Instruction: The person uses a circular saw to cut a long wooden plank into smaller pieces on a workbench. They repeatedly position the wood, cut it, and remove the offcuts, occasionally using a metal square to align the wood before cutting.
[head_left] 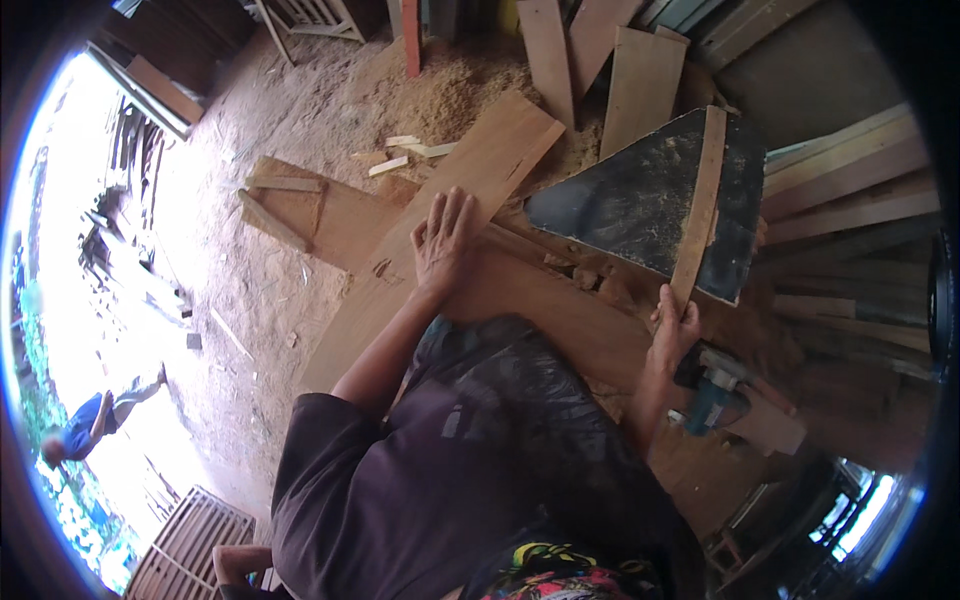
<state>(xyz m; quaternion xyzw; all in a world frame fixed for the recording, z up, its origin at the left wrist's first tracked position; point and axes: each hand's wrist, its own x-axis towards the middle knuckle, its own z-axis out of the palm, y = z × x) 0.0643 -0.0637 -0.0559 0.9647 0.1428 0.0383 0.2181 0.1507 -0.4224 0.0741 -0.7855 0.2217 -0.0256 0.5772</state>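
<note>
Narrow strip points ahead

The right hand has its grip closed on the near end; the strip crosses the black panel, long axis leaning slightly right. The left hand, grip spread, rests on the wide board, slanting lower left to upper right.
</note>
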